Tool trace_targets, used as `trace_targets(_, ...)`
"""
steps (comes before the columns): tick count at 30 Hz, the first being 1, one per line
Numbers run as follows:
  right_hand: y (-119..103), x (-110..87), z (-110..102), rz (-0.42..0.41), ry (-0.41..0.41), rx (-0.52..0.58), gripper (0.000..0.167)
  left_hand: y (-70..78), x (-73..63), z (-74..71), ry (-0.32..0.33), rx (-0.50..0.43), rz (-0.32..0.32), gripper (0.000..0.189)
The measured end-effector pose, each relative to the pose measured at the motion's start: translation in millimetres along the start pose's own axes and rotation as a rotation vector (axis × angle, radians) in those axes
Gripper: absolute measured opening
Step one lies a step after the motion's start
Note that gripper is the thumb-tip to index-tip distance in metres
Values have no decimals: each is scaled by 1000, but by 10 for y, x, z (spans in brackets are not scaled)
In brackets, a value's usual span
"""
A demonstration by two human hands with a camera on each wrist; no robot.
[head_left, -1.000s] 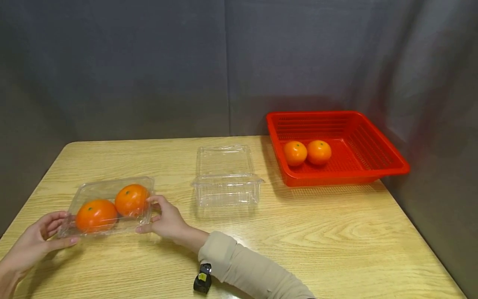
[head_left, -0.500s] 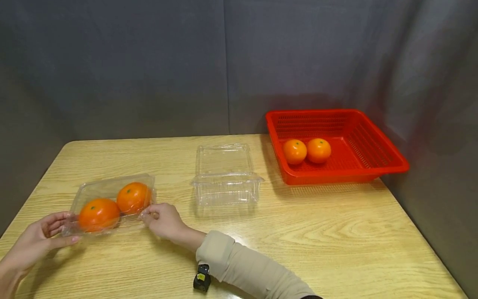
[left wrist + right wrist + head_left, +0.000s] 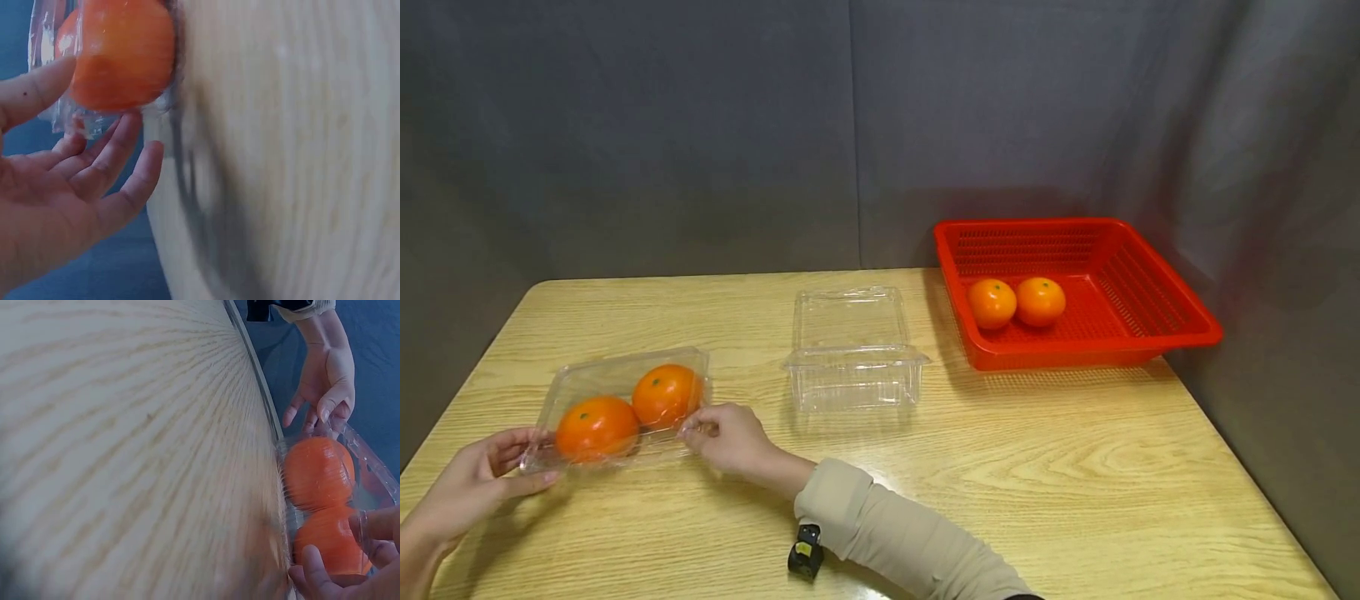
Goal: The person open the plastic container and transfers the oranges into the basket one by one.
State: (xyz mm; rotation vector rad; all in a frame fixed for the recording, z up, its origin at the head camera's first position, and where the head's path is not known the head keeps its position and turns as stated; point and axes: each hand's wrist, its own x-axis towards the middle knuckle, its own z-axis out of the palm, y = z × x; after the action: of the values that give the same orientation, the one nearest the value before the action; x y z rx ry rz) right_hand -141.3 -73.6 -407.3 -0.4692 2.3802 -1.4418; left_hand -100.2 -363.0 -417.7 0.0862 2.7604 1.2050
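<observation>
A clear plastic clamshell container [image 3: 617, 367] with two orange persimmon-like fruits, one on the left [image 3: 597, 428] and one on the right [image 3: 667, 396], lies at the table's left, its lid over them. My left hand [image 3: 478, 475] holds its left end, thumb at the front and fingers at the side; the left wrist view shows the thumb [image 3: 37, 90] across the plastic beside a fruit [image 3: 125, 56]. At the front right corner, my right hand [image 3: 730, 437] pinches the edge with thumb and forefinger. Whether the lid is fastened cannot be told.
A second clear clamshell [image 3: 857, 383] stands mid-table with its lid raised at the back. A red basket [image 3: 1150, 343] at the back right holds two more orange fruits [image 3: 1040, 302]. Dark grey curtain [image 3: 700, 142] surrounds the wooden table [image 3: 1037, 483].
My right hand's fingers, spread around the container's right end before, have drawn together at its front right corner. The container has shifted very slightly; my left hand has stayed nearly where it was.
</observation>
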Motion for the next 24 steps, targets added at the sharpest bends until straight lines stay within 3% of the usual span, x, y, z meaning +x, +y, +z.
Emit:
trace_targets(6,3,15,-12,-11,4,5,11,56,15,-43,-30,11,-17,58)
trace_targets(14,4,6,-19,-8,3,25,11,42,5,-77,-65,-142,-58,53)
trace_targets(24,-16,12,5,-41,8,-79,13,67,-10,-25,-43,-122,-96,60)
